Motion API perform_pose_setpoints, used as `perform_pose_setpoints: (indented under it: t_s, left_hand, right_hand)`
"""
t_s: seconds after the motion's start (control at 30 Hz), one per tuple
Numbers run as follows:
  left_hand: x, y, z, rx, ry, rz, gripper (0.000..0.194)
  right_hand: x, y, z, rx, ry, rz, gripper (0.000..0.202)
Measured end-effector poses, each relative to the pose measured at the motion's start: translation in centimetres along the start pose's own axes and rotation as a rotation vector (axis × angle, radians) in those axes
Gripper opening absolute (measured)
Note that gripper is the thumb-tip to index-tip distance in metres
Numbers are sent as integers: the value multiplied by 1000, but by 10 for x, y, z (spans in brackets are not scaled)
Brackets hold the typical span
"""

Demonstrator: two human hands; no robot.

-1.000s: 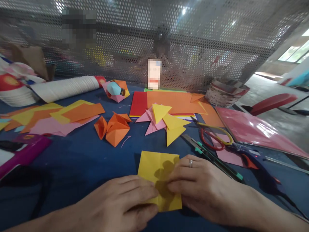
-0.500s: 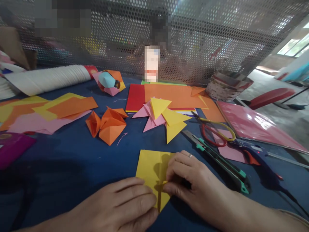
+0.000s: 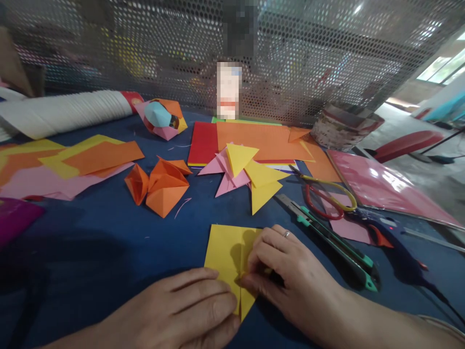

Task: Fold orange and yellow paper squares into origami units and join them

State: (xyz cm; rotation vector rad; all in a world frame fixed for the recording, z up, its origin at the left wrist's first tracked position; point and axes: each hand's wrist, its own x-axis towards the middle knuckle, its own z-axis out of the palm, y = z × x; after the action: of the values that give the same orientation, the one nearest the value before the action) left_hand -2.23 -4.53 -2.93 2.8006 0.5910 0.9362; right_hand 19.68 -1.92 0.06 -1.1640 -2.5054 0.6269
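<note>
A yellow sheet of paper (image 3: 225, 247) lies on the blue table in front of me, with a crease down its middle and its near corners folded in. My left hand (image 3: 196, 305) rests flat over the sheet's lower left part, fingers stretched out side by side. On the right, my right hand (image 3: 279, 266), with a ring on one finger, pinches the folded flap near the crease between thumb and curled fingers. Beyond the sheet are folded yellow triangles (image 3: 265, 182), folded pink pieces (image 3: 232, 177) and an orange folded shape (image 3: 167, 186).
To the right lie a utility knife (image 3: 327, 242), scissors (image 3: 327, 194), a dark blue glue gun (image 3: 388, 237) and a pink packet (image 3: 392, 186). Coloured sheets (image 3: 261, 140) and a multicoloured paper ball (image 3: 162, 118) sit farther back, before a perforated metal panel (image 3: 163, 48). Loose paper (image 3: 65, 169) lies left.
My right thumb and fingers have slid slightly left along the yellow paper, bringing its flap closer to the centre crease. My left hand stays almost in place. The view has shifted slightly.
</note>
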Motion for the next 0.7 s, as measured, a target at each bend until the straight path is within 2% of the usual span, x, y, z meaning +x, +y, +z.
perform_pose_setpoints:
  t_s: [0.13,0.4,0.57,0.7]
  left_hand:
    - [3,2,-2,1,38,-28,29]
    - [2,3,-3,17,13,-24,33]
    - [0,2,-7,35,-52,-27,35]
    - [4,2,-2,44,-130,-31,26]
  right_hand:
    - [1,0,-1,10,-3,-5,18]
    - [1,-1,-1,6,-2,-1,18]
    - [2,0,-2,-4,-8,0,18]
    - [1,2,-1,-17,-8,3,18]
